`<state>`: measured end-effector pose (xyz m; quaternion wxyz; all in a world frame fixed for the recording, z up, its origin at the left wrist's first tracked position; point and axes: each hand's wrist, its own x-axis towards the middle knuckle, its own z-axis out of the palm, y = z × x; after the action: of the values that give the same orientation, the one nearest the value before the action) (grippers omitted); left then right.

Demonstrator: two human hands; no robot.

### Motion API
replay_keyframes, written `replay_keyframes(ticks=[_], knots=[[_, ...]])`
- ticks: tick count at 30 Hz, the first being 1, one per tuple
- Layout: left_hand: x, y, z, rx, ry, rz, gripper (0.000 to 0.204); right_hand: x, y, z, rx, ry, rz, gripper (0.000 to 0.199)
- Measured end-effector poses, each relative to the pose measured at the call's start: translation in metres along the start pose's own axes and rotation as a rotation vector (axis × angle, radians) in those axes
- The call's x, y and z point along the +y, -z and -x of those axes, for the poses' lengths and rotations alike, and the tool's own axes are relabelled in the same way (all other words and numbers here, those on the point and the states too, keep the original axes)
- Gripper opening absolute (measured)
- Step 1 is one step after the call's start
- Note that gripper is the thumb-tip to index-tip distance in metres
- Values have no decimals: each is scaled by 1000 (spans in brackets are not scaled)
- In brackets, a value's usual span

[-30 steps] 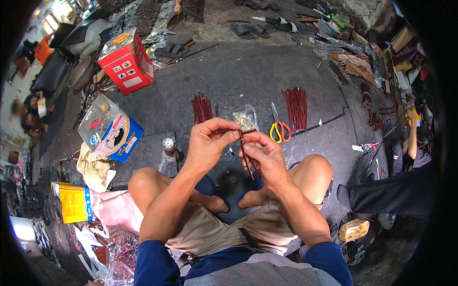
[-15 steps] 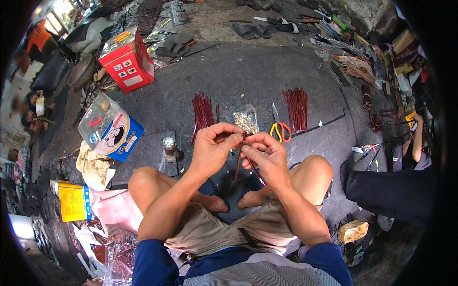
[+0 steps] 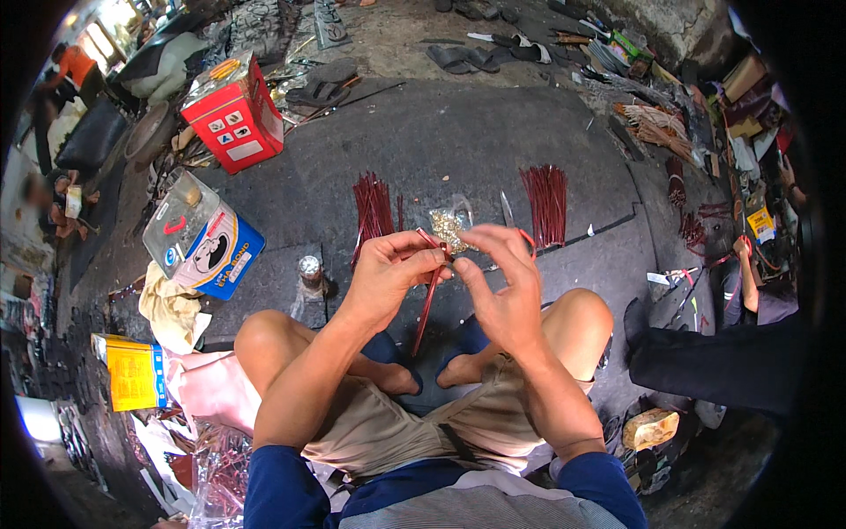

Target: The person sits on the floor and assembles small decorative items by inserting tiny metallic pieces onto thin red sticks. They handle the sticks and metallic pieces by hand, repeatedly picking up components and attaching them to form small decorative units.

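My left hand (image 3: 392, 275) pinches a thin, shiny dark red strap (image 3: 426, 317) between thumb and fingers; its doubled lower part hangs down between my knees. Beside it, my right hand (image 3: 504, 295) has its thumb and fingers apart, the thumb tip close to the strap at my left fingertips. Just beyond lies a clear plastic bag of small gold-coloured metal pieces (image 3: 447, 227). A left bundle of dark red straps (image 3: 374, 204) and a right bundle (image 3: 545, 205) flank it. Scissors (image 3: 507, 210) lie by the right bundle, their handles mostly hidden behind my right hand.
A glass jar with a metal lid (image 3: 310, 270) stands left of my hands. Further left are a blue-and-white tin (image 3: 231, 256), a red tin (image 3: 238, 132) and a yellow box (image 3: 130, 372). At the right, a co-worker's arm (image 3: 748, 284) and dark trouser leg (image 3: 705, 363) show.
My right hand has let go of the strap and opened, moving slightly away. The strap, still in my left hand, now hangs as one slanted piece instead of spread ends.
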<state>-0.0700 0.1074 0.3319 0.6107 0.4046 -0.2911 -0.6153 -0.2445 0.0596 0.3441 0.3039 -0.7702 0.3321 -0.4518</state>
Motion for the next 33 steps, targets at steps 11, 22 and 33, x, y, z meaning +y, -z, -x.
replay_keyframes(ticks=[11,22,33], knots=[[-7,2,-2,14,-54,-34,24,-1,-4,8,-63,-498,-397,16],[-12,-11,5,255,-279,-643,10,2,-7,8,-47,-572,-574,15],[-5,-12,6,254,-412,-999,11,13,-4,8,-61,-672,-700,16]])
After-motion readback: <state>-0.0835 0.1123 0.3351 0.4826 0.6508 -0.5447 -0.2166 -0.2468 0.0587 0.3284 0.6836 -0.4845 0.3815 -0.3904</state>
